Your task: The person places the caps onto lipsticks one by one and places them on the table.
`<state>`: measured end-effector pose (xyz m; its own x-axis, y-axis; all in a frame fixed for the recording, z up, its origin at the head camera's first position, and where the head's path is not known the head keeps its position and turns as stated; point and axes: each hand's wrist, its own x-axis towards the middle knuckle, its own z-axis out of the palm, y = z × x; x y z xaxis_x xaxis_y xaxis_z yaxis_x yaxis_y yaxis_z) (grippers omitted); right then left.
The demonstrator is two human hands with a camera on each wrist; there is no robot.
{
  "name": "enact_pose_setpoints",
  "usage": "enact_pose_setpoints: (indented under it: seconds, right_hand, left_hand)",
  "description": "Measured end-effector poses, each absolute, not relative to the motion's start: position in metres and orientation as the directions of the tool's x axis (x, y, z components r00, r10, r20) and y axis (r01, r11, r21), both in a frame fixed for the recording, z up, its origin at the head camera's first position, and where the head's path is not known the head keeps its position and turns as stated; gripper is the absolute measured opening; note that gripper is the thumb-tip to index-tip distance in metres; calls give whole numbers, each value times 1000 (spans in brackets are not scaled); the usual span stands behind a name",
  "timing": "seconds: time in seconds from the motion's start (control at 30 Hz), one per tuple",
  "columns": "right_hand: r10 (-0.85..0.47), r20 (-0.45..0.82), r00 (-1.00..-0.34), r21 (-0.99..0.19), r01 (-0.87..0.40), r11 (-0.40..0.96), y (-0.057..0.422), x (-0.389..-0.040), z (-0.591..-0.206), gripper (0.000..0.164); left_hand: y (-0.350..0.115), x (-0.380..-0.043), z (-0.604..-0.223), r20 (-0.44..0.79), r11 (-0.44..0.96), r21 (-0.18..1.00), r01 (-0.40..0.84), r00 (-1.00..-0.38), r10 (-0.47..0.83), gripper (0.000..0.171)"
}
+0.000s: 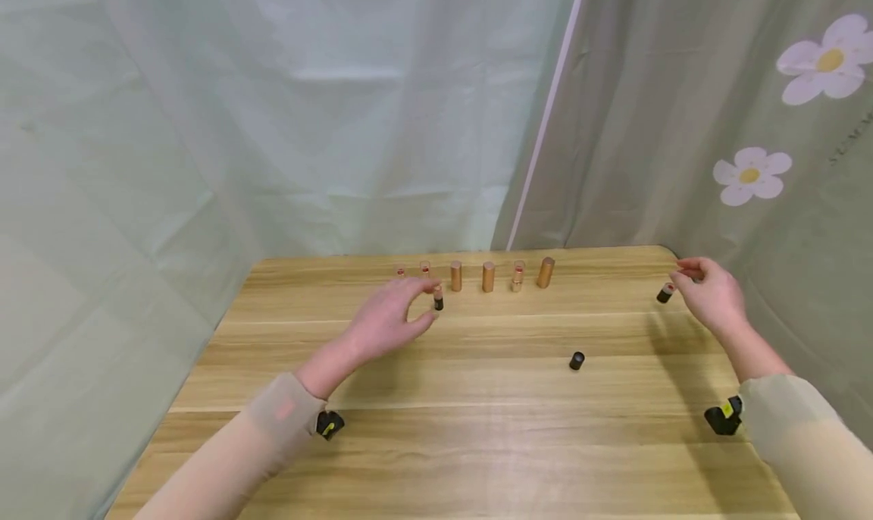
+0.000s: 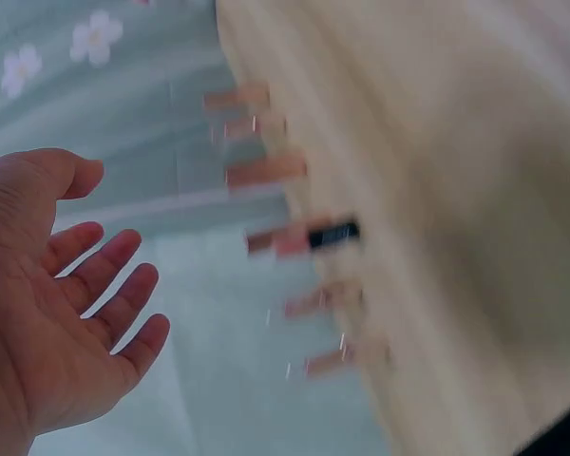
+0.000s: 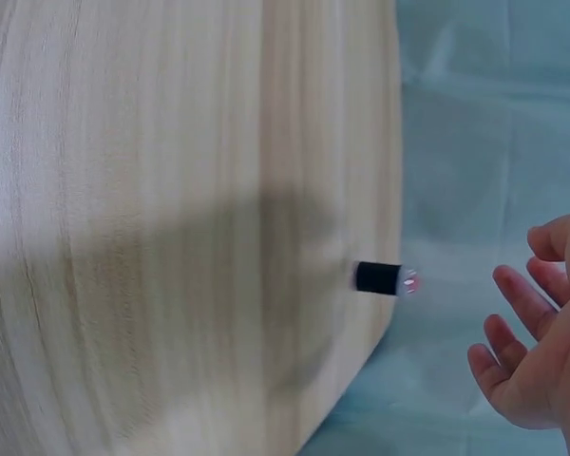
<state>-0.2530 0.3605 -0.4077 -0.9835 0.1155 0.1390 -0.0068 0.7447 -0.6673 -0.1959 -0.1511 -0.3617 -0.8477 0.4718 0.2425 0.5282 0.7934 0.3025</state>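
Observation:
My left hand (image 1: 392,317) hovers with thumb and fingers spread around a small lipstick (image 1: 439,300) with a black base and pinkish upper part. In the left wrist view, a gap shows between that hand (image 2: 66,294) and the lipstick (image 2: 334,235), and the palm holds nothing. Over at the right, a second lipstick (image 1: 664,292) stands with a black base and a clear top showing red. My right hand (image 1: 712,292) is just beside it, fingers loosely bent. The right wrist view has this hand (image 3: 541,332) apart from the lipstick (image 3: 378,278), holding nothing.
Along the table's back edge runs a row of copper-coloured tubes (image 1: 488,277) and clear-capped lipsticks (image 1: 517,277). A small black cylinder (image 1: 577,361) is on the wooden table (image 1: 477,444), right of middle. Curtains (image 1: 375,126) hang close behind.

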Motion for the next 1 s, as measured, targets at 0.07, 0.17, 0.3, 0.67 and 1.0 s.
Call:
enact_pose_setpoints:
  seconds: [0.07, 0.17, 0.3, 0.67, 1.0]
  right_hand:
    - [123, 126, -984, -656, 11, 755, 362, -257, -413, 58]
    - [133, 91, -987, -647, 43, 762, 364, -262, -422, 58]
    - [164, 36, -986, -632, 105, 768, 368, -268, -436, 65]
    - [218, 5, -976, -551, 179, 815, 365, -276, -459, 58]
    - [255, -30, -966, -543, 230, 807, 367, -280, -464, 50]
  left_hand:
    - [-141, -184, -371, 226, 786, 290, 546, -837, 498, 50]
    - [-127, -167, -385, 192, 770, 266, 580, -815, 547, 50]
    - [-111, -152, -403, 167, 753, 205, 625, -780, 603, 53]
    - [-88, -134, -434, 113, 719, 247, 650, -756, 644, 52]
    - [-90, -127, -440, 95, 733, 269, 624, -775, 625, 50]
